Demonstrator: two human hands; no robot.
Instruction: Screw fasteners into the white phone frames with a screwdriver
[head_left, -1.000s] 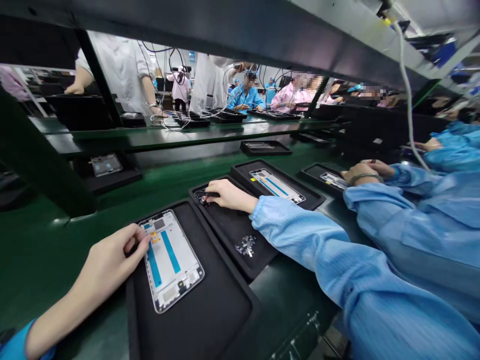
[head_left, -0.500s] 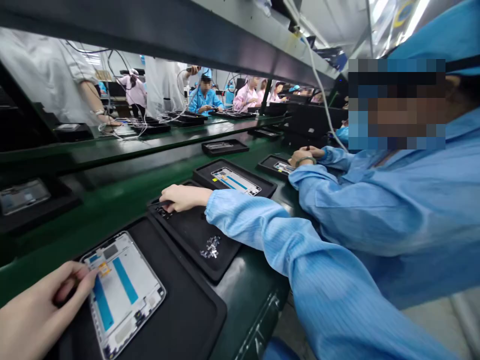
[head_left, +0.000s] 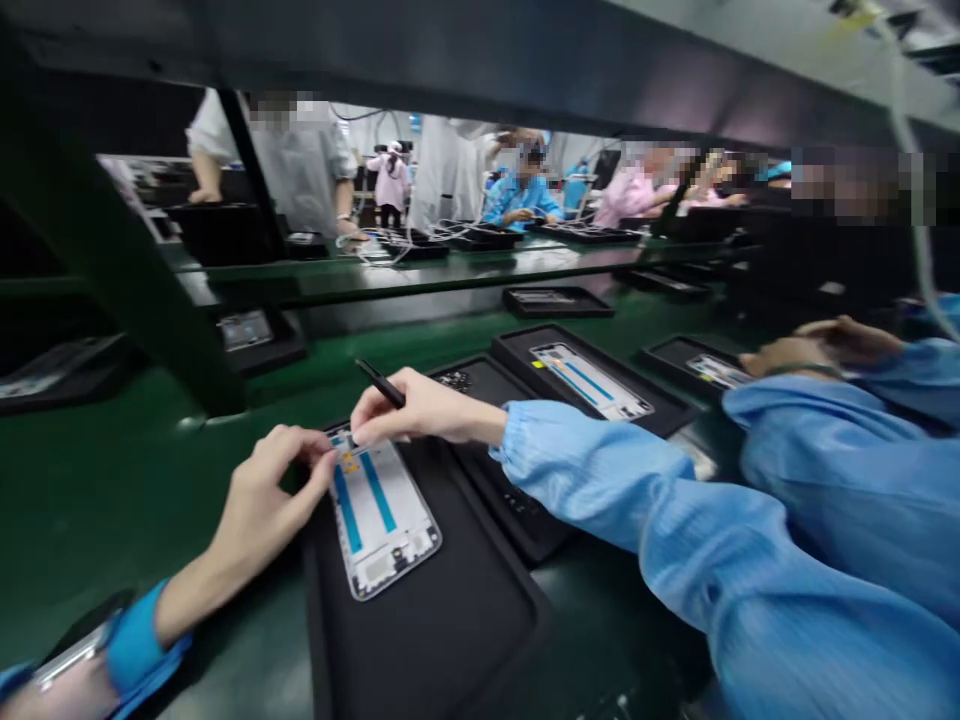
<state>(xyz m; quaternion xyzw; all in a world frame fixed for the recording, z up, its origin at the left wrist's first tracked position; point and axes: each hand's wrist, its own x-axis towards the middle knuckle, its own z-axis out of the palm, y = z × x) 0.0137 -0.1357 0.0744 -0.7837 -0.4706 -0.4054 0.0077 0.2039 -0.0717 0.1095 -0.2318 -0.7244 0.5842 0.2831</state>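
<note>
A phone frame [head_left: 382, 510] with two blue strips and an orange flex cable [head_left: 349, 462] lies in a black tray [head_left: 465, 610]. My left hand [head_left: 274, 490] grips the frame's upper left edge, thumb and fingertips close together by the cable. In my right hand [head_left: 401, 408] are black tweezers [head_left: 380, 384], their rear end sticking up past the fingers. The right fingertips are over the top end of the frame and hide the tweezers' tips. Whether the tips hold a part cannot be seen. Partly under my right arm, a second black tray [head_left: 540, 545] holds small dark parts [head_left: 455, 381].
Another phone frame [head_left: 592, 382] lies in a black tray [head_left: 517, 345] beyond. A co-worker's hands [head_left: 817, 350] are by a further tray at right. A green post [head_left: 127, 230] rises at left, and a shelf beam [head_left: 450, 70] crosses overhead. More trays stand along the green bench [head_left: 90, 500].
My right hand has moved from the small-parts tray to the top of the phone frame, tweezers still held. My left hand stays at the frame's edge. The camera view has turned left.
</note>
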